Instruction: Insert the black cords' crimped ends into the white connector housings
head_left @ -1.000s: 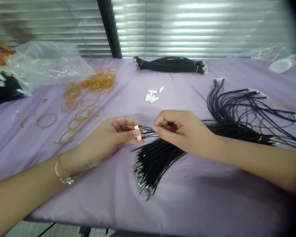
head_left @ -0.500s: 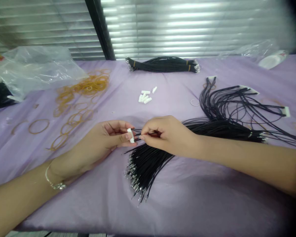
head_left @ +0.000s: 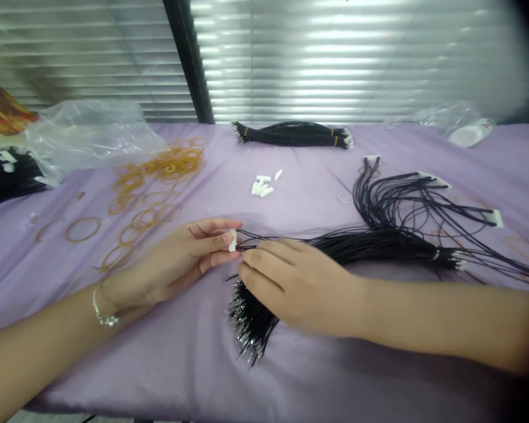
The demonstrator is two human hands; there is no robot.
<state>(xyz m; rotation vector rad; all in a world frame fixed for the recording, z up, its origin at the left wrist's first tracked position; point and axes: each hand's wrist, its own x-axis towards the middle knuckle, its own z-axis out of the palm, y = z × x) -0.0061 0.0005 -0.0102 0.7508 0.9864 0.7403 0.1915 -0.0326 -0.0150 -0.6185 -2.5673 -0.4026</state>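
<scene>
My left hand point(head_left: 198, 247) pinches a small white connector housing point(head_left: 233, 240) between thumb and fingers. A few thin black wires run out of its right side towards the large bundle. My right hand point(head_left: 291, 282) lies palm down over the bundle of black wires point(head_left: 361, 247), fingers together and bent downward. Its thumb and fingertips are hidden, so what they grip cannot be seen. Below that hand, the loose wire ends with small silvery metal terminals point(head_left: 247, 329) fan out on the purple cloth point(head_left: 180, 370).
Several white housings point(head_left: 262, 185) lie beyond my hands. Wires with white connectors point(head_left: 427, 179) spread to the right. A tied black bundle point(head_left: 291, 134) lies at the back. Orange rubber bands point(head_left: 158, 170) and a clear plastic bag point(head_left: 92, 138) are on the left, a white roll point(head_left: 469, 134) at back right.
My right hand has moved from pinching near the housing to down over the wire bundle, turning palm down. My left hand keeps hold of the housing. The view has shifted slightly.
</scene>
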